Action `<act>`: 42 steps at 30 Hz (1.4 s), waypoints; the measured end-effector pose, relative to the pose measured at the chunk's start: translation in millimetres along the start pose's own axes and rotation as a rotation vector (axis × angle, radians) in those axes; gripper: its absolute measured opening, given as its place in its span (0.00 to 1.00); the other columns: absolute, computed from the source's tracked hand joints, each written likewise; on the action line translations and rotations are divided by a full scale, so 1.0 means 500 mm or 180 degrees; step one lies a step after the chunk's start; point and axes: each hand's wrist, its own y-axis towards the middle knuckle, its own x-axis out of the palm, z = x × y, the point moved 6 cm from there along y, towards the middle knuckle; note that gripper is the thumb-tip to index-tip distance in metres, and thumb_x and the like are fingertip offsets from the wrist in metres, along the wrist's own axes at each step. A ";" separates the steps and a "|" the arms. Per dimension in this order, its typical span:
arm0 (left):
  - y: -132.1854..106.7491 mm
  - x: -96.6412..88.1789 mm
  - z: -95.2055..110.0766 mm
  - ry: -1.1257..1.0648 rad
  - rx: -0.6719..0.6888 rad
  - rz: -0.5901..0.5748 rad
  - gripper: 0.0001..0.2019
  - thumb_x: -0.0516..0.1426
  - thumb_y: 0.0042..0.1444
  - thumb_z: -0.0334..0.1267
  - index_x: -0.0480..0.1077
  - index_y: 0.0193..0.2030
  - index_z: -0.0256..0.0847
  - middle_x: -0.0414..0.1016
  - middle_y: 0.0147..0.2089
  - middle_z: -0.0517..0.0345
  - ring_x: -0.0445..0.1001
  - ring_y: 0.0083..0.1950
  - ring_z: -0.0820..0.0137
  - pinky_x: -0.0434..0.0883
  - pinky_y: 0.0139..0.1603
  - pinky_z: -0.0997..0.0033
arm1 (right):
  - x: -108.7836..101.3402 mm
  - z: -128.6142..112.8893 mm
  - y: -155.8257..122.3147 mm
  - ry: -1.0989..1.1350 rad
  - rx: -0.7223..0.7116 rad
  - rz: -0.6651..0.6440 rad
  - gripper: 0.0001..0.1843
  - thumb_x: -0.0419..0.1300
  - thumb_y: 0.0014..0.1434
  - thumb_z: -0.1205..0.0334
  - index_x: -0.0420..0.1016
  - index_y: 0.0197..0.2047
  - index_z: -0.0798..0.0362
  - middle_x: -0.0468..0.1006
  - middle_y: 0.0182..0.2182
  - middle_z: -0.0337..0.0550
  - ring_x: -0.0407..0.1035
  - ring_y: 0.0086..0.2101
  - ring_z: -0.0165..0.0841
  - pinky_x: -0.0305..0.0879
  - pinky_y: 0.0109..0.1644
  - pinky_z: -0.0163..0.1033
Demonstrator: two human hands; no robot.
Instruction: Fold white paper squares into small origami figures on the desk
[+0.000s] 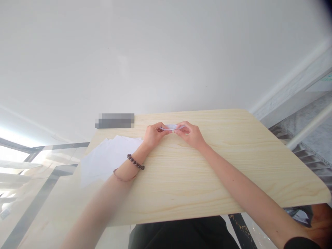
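A small folded piece of white paper [171, 127] lies at the far middle of the light wooden table [207, 180]. My left hand [153, 134] pinches its left end with curled fingers. My right hand [191, 133] pinches its right end the same way. Both hands rest on the tabletop with the paper between them. A dark bead bracelet [135, 162] and a thin cord sit on my left wrist.
A loose pile of white paper sheets [109, 157] lies at the table's left edge, beside my left forearm. A blurred dark patch [114, 120] sits at the far left corner. A white wall rises behind the table; a white rail [308, 128] stands to the right.
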 end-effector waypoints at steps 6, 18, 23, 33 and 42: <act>0.002 0.004 -0.007 -0.0330 -0.0142 -0.0061 0.14 0.62 0.41 0.46 0.70 0.29 0.36 0.76 0.28 0.54 0.74 0.31 0.68 0.67 0.31 0.72 | -0.003 0.017 0.010 0.0197 0.0260 0.0168 0.14 0.59 0.49 0.51 0.68 0.31 0.53 0.75 0.26 0.38 0.74 0.30 0.32 0.69 0.35 0.36; 0.007 0.020 -0.017 -0.1321 -0.0463 -0.0215 0.20 0.60 0.47 0.44 0.66 0.44 0.35 0.74 0.26 0.58 0.76 0.33 0.67 0.73 0.39 0.67 | -0.001 0.029 0.016 0.0672 0.0455 0.0271 0.15 0.61 0.46 0.51 0.68 0.33 0.52 0.74 0.25 0.37 0.72 0.24 0.30 0.70 0.33 0.38; 0.000 0.002 0.019 0.0341 0.0466 0.0056 0.11 0.53 0.55 0.43 0.71 0.39 0.40 0.76 0.35 0.56 0.75 0.39 0.68 0.71 0.43 0.66 | -0.003 0.048 0.017 0.0968 0.0792 0.0121 0.16 0.63 0.45 0.52 0.71 0.34 0.53 0.73 0.22 0.36 0.71 0.23 0.30 0.70 0.32 0.38; -0.030 0.021 0.079 0.1545 0.2351 -0.0048 0.09 0.54 0.56 0.36 0.71 0.43 0.42 0.74 0.46 0.54 0.70 0.50 0.68 0.67 0.50 0.65 | -0.001 0.053 0.014 0.1610 0.1250 -0.0260 0.12 0.64 0.44 0.58 0.73 0.32 0.55 0.73 0.23 0.38 0.68 0.23 0.27 0.70 0.31 0.37; -0.020 0.003 0.062 0.1317 0.2001 0.0277 0.08 0.55 0.54 0.38 0.73 0.39 0.41 0.76 0.38 0.54 0.72 0.40 0.70 0.69 0.42 0.70 | -0.006 0.015 0.006 0.0608 0.0339 0.0209 0.13 0.56 0.52 0.53 0.74 0.36 0.51 0.75 0.39 0.43 0.68 0.43 0.34 0.69 0.45 0.41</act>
